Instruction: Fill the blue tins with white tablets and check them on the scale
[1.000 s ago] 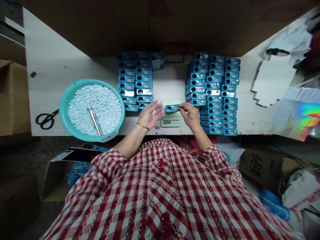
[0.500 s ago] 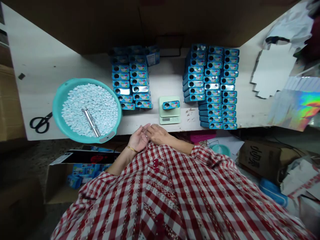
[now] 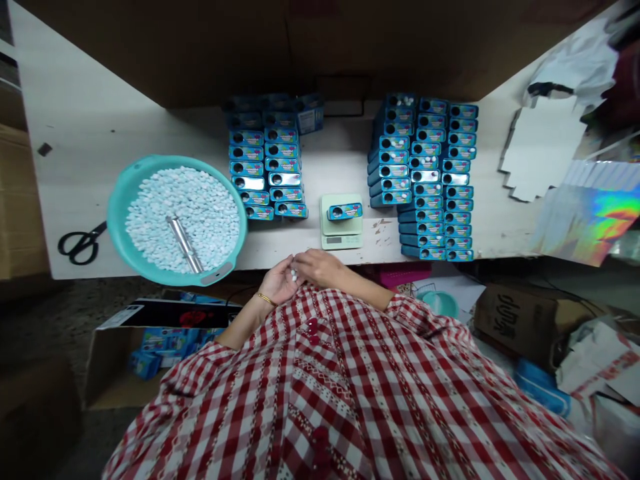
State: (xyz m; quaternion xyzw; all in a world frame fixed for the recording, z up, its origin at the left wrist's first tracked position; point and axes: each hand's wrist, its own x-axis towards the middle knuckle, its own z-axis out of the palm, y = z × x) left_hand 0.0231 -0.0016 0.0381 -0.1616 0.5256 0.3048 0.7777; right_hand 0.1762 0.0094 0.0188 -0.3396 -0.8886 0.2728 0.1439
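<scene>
Near the centre of the frame, the left hand (image 3: 280,283) lies palm up, open and loosely cupped, cradling a few small white oval pieces (image 3: 294,274). The fingers of the right hand (image 3: 323,268) curl over that palm; whether they pinch a piece, I cannot tell. The step seems to be picking through these pieces; the next move likely calls for a light fingertip pinch. Just above, a narrow blue printed box (image 3: 345,211) lies on a pale green plastic scale (image 3: 341,227). Left of centre, a round turquoise plastic basin (image 3: 115,220) holds many more pieces and a shiny metal tube (image 3: 185,245).
</scene>
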